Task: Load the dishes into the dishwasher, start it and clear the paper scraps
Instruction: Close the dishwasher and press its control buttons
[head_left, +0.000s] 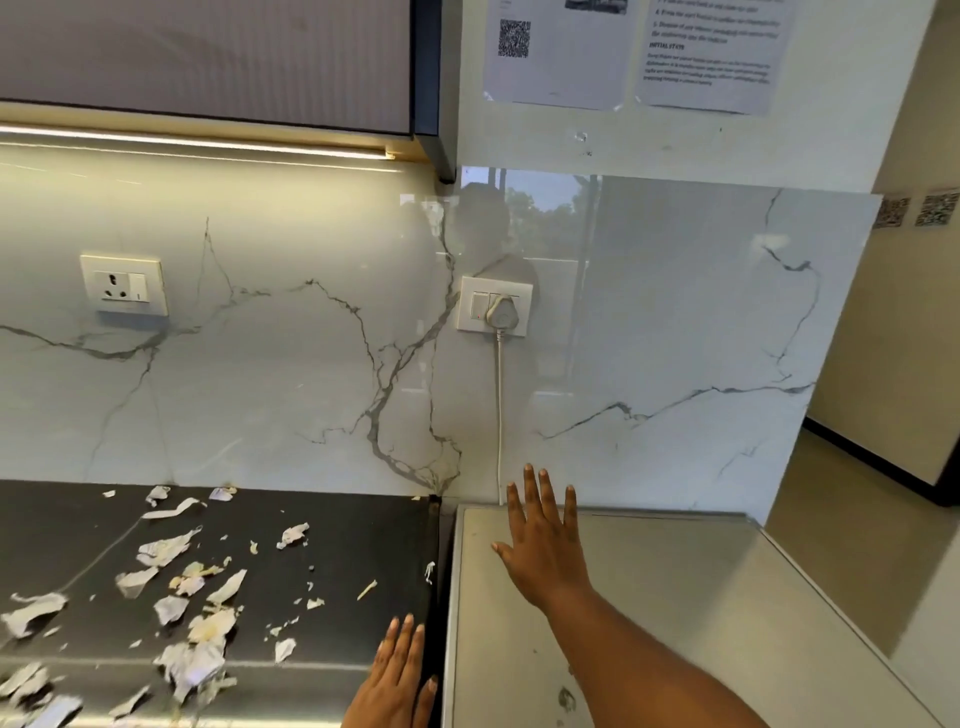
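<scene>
Where counter (358, 540) ends, left hand (397, 675), scraps (208, 629) leftward

A: Marble-veined backsplash (311, 389) fills the view, with a light strip (208, 140) glowing under the wall cabinet (208, 57).
B: Free socket (123, 286) on the left. A white plug (501, 310) sits in the middle one, its cord (500, 415) dropping straight down.
A: Two printed sheets (556, 52) are stuck up above, text too blurred to read. Dark worktop (363, 530) below.
</scene>
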